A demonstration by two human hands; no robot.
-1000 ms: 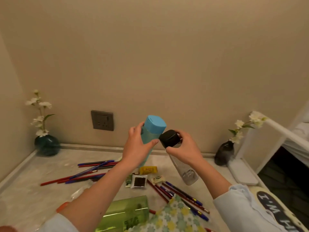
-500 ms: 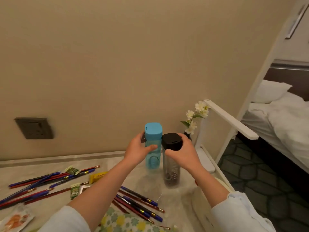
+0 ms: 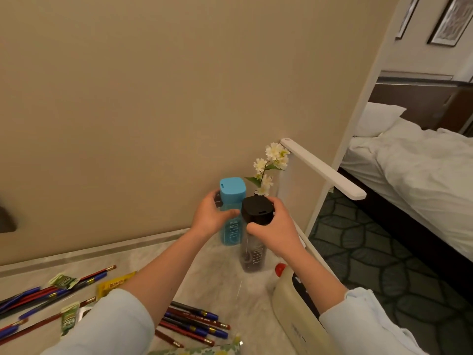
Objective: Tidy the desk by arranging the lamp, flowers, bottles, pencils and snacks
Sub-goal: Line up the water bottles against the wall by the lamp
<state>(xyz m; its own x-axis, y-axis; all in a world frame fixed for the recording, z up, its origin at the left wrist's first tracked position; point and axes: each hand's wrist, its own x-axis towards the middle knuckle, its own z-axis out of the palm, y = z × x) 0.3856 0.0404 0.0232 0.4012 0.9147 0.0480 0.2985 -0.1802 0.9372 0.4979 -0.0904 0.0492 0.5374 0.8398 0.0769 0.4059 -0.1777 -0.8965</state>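
My left hand (image 3: 213,217) grips a blue bottle (image 3: 232,198) with a blue cap, upright at the back right of the marble desk (image 3: 204,275), near the wall. My right hand (image 3: 272,222) grips the black cap of a clear bottle (image 3: 253,254) standing just in front of the blue one, the two bottles touching. White flowers (image 3: 270,162) rise right behind the bottles; their vase is hidden. A white desk lamp (image 3: 323,169) reaches over the right edge. Red and blue pencils (image 3: 197,325) and small snack packets (image 3: 64,280) lie scattered on the left and front.
A cream box-shaped case (image 3: 289,303) with a red knob lies at the desk's right edge under my right forearm. A flowered cloth (image 3: 204,351) pokes in at the bottom. A wall socket (image 3: 6,217) is at the far left. Beyond the desk is a bed (image 3: 414,170).
Both bottles went from tilted in the air over the desk's middle to upright at the back right by the flowers. My view swung right. Both hands kept their grip.
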